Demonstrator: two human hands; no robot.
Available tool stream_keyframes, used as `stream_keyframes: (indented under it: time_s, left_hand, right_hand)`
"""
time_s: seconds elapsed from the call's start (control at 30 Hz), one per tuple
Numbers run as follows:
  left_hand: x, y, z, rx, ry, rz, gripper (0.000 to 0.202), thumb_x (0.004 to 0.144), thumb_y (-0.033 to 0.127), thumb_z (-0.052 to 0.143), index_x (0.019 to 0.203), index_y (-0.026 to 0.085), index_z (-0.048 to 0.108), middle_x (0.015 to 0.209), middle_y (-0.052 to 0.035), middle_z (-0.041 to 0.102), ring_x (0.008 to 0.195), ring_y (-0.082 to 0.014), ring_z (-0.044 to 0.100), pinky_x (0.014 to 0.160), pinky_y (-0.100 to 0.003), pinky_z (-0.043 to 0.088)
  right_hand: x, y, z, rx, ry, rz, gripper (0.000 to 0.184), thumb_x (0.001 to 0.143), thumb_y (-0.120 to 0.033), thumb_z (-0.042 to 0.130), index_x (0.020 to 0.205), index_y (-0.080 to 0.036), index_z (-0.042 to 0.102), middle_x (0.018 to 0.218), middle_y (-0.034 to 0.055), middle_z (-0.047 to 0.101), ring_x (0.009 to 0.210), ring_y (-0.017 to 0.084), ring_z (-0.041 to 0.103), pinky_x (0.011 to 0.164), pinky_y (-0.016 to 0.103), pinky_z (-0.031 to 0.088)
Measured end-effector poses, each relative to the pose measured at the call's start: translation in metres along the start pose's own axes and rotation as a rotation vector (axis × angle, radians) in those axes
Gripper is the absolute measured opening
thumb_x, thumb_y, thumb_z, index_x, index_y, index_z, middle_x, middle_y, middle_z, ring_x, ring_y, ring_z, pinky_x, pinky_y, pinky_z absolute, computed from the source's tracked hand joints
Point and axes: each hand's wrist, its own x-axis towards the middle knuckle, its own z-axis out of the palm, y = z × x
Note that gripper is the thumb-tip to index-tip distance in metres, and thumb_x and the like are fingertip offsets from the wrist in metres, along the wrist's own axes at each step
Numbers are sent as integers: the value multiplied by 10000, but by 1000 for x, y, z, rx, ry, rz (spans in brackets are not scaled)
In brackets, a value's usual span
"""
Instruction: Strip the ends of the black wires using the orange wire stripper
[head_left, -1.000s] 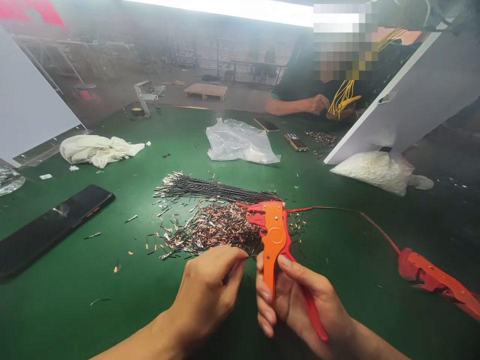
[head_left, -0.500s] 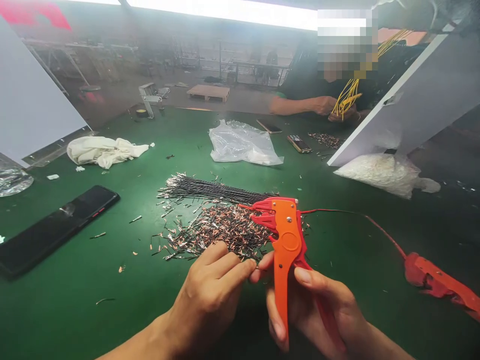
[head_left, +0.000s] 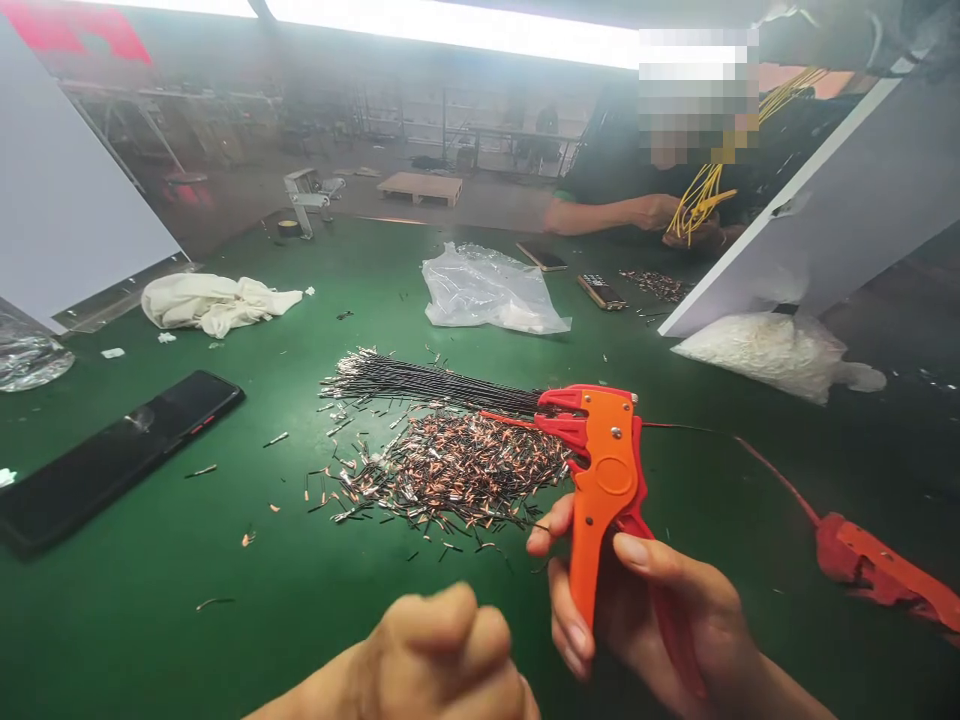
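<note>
My right hand [head_left: 660,610] is wrapped around the handles of an orange and red wire stripper [head_left: 615,475], its jaws pointing left. Its index finger reaches out left of the handle. Curled and a little blurred, my left hand [head_left: 450,655] is low at the bottom edge, apart from the tool; whatever its fingers hold is hidden. Beyond the hands lies a heap of short black wire offcuts with copper ends [head_left: 465,470]. Behind the heap rests a bundle of black wires [head_left: 442,382] with metal terminals at the left. A red wire [head_left: 510,419] passes behind the stripper jaws.
A black phone [head_left: 127,455] lies left, a white cloth [head_left: 217,303] beyond it. Further back are a clear plastic bag [head_left: 491,290] and two phones. At right are a filled bag [head_left: 772,350] and a second red-orange tool [head_left: 885,565]. A co-worker opposite holds yellow wires [head_left: 697,205].
My left hand has drawn back toward the bottom edge, away from the stripper. The right hand and stripper have shifted slightly right in view.
</note>
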Motion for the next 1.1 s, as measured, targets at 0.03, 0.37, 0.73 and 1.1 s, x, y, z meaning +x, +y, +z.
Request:
stream_keyframes:
  time_s: [0.03, 0.37, 0.73, 1.1]
  left_hand:
    - [5, -2, -2, -16, -7, 28, 389, 965, 356, 501, 604, 225, 561, 432, 48, 445, 424, -117, 382, 498, -284, 332]
    - [29, -9, -17, -592, -39, -441, 371, 1024, 423, 339, 924, 193, 612, 720, 8, 660, 648, -101, 608, 606, -177, 457]
    - [22, -12, -18, -175, 128, -169, 392, 1039, 287, 285, 708, 191, 472, 551, 27, 480, 499, -103, 439, 518, -243, 320]
    - [16, -5, 2, -82, 121, 102, 511, 1041, 264, 206, 631, 181, 500, 448, 22, 438, 422, -124, 341, 470, -297, 227]
  right_hand:
    - [0, 0, 1, -4, 2, -1, 332, 914, -305, 464, 1127, -118, 638, 931, 146, 712, 643, 190, 639, 615, 344, 519]
    - [-3, 16, -2, 15, -121, 114, 362, 821, -316, 659, 1128, -124, 656, 1088, 114, 681, 647, 142, 698, 615, 247, 514]
    - [3, 9, -7, 11, -101, 153, 277, 823, -304, 632, 1031, -124, 609, 880, 124, 712, 597, 167, 694, 554, 269, 555]
    - [5, 12, -9, -107, -64, 240, 312, 787, -263, 670, 1046, -100, 611, 795, 110, 717, 731, 235, 711, 693, 344, 527]
